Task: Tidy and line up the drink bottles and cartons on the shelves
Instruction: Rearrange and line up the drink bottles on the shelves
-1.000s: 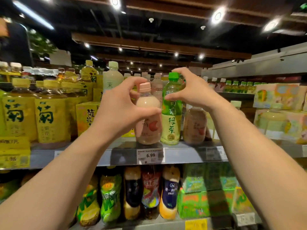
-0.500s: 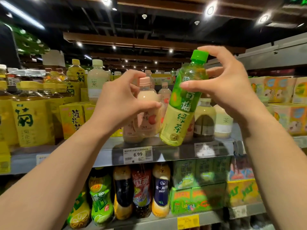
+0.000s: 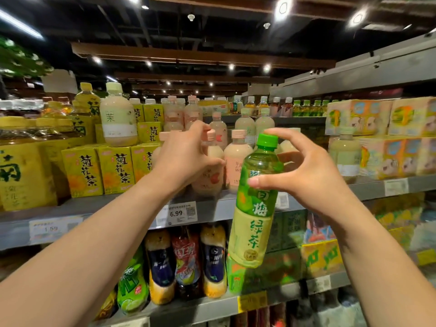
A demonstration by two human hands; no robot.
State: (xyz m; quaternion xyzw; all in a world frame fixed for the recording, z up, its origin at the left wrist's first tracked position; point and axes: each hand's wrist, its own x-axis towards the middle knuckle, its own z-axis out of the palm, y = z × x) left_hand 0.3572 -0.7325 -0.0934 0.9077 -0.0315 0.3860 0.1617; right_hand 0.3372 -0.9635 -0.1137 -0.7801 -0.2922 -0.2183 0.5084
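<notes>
right hand [image 3: 309, 175] fingers pinch green tea bottle [image 3: 256, 204] | left hand [image 3: 186, 156] grips pink bottle [image 3: 210, 171]

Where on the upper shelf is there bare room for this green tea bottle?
Bare shelf shows as a front strip ahead of the yellow cartons, and a narrow strip in front of the pastel multipacks. The middle is crowded with pink bottles, one gripped by the left hand. Behind the green tea bottle and right hand is hidden.
</notes>
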